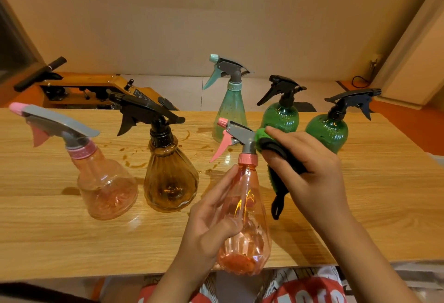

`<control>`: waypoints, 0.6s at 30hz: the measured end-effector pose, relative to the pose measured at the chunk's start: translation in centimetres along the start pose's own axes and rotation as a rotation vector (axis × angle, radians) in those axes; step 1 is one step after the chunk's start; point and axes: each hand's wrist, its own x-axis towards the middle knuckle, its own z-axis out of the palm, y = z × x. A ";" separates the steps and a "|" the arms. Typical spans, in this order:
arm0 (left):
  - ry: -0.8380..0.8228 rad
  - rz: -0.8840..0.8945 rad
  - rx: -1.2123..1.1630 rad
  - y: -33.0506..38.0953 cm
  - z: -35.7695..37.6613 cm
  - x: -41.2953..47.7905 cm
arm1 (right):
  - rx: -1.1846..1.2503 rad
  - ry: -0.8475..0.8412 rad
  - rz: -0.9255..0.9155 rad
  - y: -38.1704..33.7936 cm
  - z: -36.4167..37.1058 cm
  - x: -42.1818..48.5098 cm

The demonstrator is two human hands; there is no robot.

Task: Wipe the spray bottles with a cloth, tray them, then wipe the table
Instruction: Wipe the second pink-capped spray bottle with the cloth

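Note:
My left hand (211,216) grips a clear pink spray bottle (247,225) with a grey and pink trigger head, held up over the table's near edge. My right hand (310,170) holds a green and black cloth (278,158) pressed against the back of that bottle's spray head. On the wooden table (48,230) stand another pink bottle (105,182), a brown bottle (170,177), a teal bottle (230,108) and two green bottles (281,115) (328,129). No tray is in view.
Brown liquid spots and streaks (134,163) lie on the table between the brown and teal bottles. Beyond the far edge, on the floor at left, sits a wooden machine with black handles (79,88). A wall stands behind.

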 end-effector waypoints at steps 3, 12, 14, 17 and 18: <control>-0.004 0.004 0.002 -0.1 0.0 -0.1 | -0.043 -0.111 0.035 -0.1 0.3 -0.1; 0.014 -0.012 -0.016 0.0 0.0 0.1 | -0.062 -0.159 0.102 0.1 0.1 0.5; 0.015 -0.020 -0.019 0.2 0.1 0.0 | -0.100 -0.163 0.102 0.2 0.6 0.3; 0.027 -0.025 -0.018 0.3 0.1 -0.1 | -0.081 -0.169 0.059 0.0 1.2 -0.4; 0.027 -0.024 -0.017 0.3 0.1 -0.1 | -0.067 -0.162 0.041 0.0 1.1 -0.5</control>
